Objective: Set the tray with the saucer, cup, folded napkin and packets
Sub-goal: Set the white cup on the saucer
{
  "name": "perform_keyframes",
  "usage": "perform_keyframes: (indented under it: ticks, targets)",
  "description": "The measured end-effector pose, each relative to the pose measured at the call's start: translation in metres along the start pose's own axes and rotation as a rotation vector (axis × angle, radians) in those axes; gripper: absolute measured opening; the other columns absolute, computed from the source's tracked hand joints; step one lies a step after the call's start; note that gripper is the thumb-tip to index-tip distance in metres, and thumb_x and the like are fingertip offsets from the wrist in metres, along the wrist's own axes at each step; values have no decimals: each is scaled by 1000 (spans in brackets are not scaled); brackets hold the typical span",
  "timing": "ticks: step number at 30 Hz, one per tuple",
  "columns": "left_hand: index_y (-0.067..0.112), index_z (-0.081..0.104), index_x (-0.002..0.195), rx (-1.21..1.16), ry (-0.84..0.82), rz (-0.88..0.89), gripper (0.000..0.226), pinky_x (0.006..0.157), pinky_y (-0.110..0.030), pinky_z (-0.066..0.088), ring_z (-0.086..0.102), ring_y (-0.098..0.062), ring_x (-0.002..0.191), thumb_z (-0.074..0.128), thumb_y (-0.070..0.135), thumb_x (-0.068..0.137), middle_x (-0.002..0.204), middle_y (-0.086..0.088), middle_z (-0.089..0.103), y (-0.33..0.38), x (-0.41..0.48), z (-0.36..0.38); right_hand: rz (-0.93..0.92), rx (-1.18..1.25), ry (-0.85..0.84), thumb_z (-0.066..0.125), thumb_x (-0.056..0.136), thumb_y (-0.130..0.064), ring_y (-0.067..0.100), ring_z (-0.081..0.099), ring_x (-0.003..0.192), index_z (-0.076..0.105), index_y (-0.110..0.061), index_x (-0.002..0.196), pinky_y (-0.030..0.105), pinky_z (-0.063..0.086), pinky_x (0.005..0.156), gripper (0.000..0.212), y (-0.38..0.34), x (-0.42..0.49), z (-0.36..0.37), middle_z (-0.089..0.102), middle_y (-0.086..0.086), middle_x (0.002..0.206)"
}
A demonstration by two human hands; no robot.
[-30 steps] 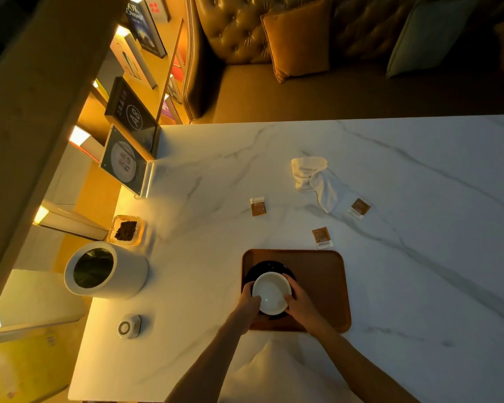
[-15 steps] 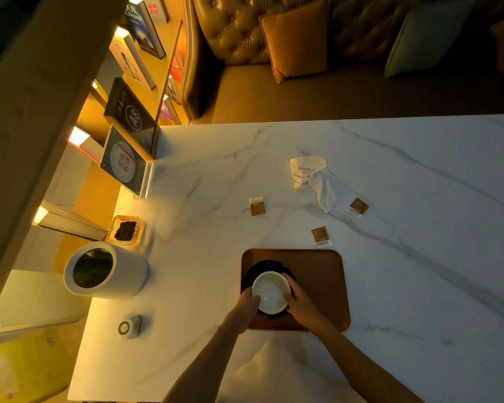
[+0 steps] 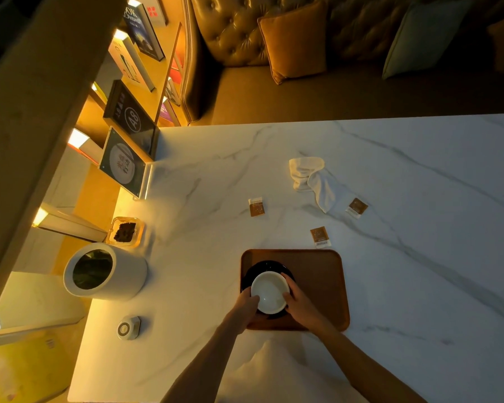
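On the near left part of the brown tray (image 3: 320, 274) I see one black saucer (image 3: 262, 267), and one white cup (image 3: 269, 292) sits on it, empty as far as I can see into it. My left hand (image 3: 246, 308) curls against the cup's left wall and my right hand (image 3: 301, 303) against its right wall, so the cup lies between the two, fingers closed around it from both sides. The tray's right half is bare wood.

Beyond the tray, on the marble table (image 3: 419, 257), I count three packets: one (image 3: 256, 207) to the far left, one (image 3: 320, 237) just past the tray's far edge, one (image 3: 357, 207) to the right beside the napkin. The single white napkin (image 3: 312, 178) lies crumpled, not folded, well away from both hands.

At the table's left edge stand one white cylindrical bin (image 3: 105, 271) with something dark inside, one small glass dish (image 3: 125, 231) holding dark crumbly matter, and one small round device (image 3: 128, 327).
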State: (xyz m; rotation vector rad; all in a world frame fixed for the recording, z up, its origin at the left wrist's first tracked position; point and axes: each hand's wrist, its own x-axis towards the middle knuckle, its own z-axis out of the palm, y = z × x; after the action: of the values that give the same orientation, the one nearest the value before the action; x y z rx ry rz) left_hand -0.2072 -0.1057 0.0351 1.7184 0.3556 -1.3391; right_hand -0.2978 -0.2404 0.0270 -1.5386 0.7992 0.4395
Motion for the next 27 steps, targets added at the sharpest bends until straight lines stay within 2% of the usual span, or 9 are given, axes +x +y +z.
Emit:
perform_keyframes:
  ticks: [5,12,20,27]
  targets:
    - [10,37,141,15,-13,4,46,92,-46,57,48,-35,124,44,5,96,136,-18,44,0,0,-2,1,-3,-6,38,100,-19,26,30,138,19,-33,147,50,36,111,53,2,-1,1,29,6,151]
    - [10,37,141,34,-16,4,46,89,-43,59,49,-34,123,45,5,96,135,-17,44,2,1,-3,-15,-4,-8,39,100,-18,25,31,137,20,-31,147,49,37,111,53,2,0,0,30,7,150]
    - [10,37,140,67,-16,-6,45,93,-48,56,50,-33,121,45,6,96,127,-13,45,2,3,-6,-14,4,-2,39,100,-16,26,30,138,21,-31,147,50,36,111,53,2,1,1,29,7,151]
    - [11,37,142,96,-30,9,46,93,-48,57,50,-33,123,46,7,97,133,-15,45,3,1,-7,-12,10,-13,39,100,-17,26,29,138,19,-31,148,50,36,112,54,4,1,0,29,7,151]
